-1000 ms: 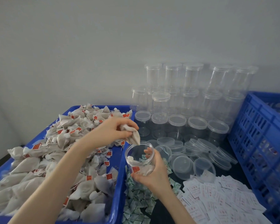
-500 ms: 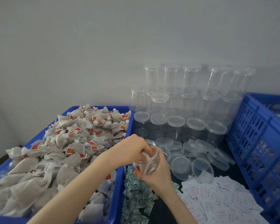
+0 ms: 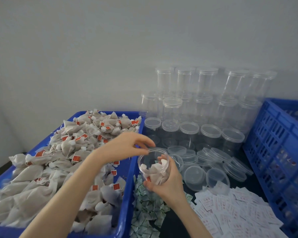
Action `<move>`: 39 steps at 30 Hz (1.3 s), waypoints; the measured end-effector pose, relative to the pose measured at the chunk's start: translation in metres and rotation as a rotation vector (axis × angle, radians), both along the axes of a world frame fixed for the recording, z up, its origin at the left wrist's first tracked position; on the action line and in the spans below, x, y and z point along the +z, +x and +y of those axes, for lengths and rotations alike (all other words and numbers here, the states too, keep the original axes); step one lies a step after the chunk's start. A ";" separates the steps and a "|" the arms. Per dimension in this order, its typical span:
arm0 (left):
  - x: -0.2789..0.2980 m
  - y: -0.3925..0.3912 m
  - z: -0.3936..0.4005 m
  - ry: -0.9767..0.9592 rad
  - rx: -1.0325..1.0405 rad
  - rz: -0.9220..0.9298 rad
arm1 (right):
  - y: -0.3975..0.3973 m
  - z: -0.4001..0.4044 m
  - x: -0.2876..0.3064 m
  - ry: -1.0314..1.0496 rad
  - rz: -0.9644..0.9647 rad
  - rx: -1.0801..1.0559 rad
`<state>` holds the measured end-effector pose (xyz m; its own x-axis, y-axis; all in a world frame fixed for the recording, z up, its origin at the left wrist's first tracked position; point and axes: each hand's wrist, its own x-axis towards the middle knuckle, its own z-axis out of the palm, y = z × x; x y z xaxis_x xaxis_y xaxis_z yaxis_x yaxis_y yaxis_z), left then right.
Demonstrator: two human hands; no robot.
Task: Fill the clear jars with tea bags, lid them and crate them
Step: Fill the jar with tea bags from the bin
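Right hand [image 3: 169, 183] wraps its fingers round the jar [image 3: 153, 166] from below and behind, tilting the open mouth toward the left. A few tea bags [image 3: 155, 170] sit inside it. Left hand [image 3: 126, 146] hovers just above the jar's rim, fingers loosely spread and holding nothing. Behind and left of those fingers, the bin [image 3: 127, 200] is heaped with bags. Just beyond the right fingers lie loose lids [image 3: 194, 175], with stacked jars [image 3: 203, 103] further back. The crate [image 3: 275, 152] stands off to the right.

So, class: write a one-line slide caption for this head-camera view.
Right hand holds a part-filled jar; left hand hovers over its rim.
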<state>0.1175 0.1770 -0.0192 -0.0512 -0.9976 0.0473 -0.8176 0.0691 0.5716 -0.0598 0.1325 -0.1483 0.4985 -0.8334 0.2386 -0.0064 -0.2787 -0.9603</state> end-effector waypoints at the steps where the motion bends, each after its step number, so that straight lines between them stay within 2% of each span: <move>1: -0.003 0.013 0.001 -0.049 0.092 0.003 | -0.001 -0.001 0.001 0.000 -0.008 -0.003; 3: -0.016 0.042 0.002 -0.051 0.301 -0.181 | -0.003 -0.001 0.003 -0.006 0.000 -0.003; 6: -0.043 0.076 0.005 0.215 0.534 -0.621 | -0.004 -0.002 0.005 -0.015 0.025 -0.001; 8: -0.061 0.087 0.010 0.335 0.571 -0.727 | -0.003 -0.002 0.005 -0.024 0.048 -0.001; 12: -0.080 0.097 0.015 0.415 0.585 -0.885 | -0.002 0.001 0.008 -0.035 0.078 -0.018; 14: -0.077 0.098 0.016 0.416 0.581 -0.946 | -0.002 0.002 0.008 -0.028 0.083 -0.019; 16: -0.071 0.097 0.022 0.332 0.616 -1.010 | -0.003 0.002 0.007 -0.009 0.080 -0.011; 18: -0.066 0.100 0.030 0.329 0.685 -0.999 | -0.003 0.003 0.006 0.003 0.083 -0.007; 22: -0.068 0.109 0.036 0.442 0.702 -0.800 | -0.004 0.001 0.005 0.001 0.095 -0.004; 24: -0.071 0.108 0.038 0.385 0.698 -0.772 | -0.005 0.001 0.005 0.004 0.091 -0.003; 29: -0.076 0.115 0.046 0.131 0.846 -0.711 | -0.004 0.003 0.007 -0.014 0.102 -0.010; 31: -0.075 0.114 0.047 0.101 0.867 -0.678 | -0.004 0.003 0.007 -0.019 0.105 -0.009; 35: -0.079 0.112 0.045 0.065 0.882 -0.771 | -0.002 0.003 0.008 -0.020 0.107 -0.010; 39: -0.080 0.107 0.044 0.179 0.850 -0.833 | -0.001 0.003 0.006 -0.026 0.119 -0.010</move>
<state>0.2247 0.2214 -0.0990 0.6769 -0.7162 0.1699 -0.6861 -0.6975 -0.2067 -0.0610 0.1351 -0.1423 0.5158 -0.8330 0.2002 -0.1225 -0.3030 -0.9451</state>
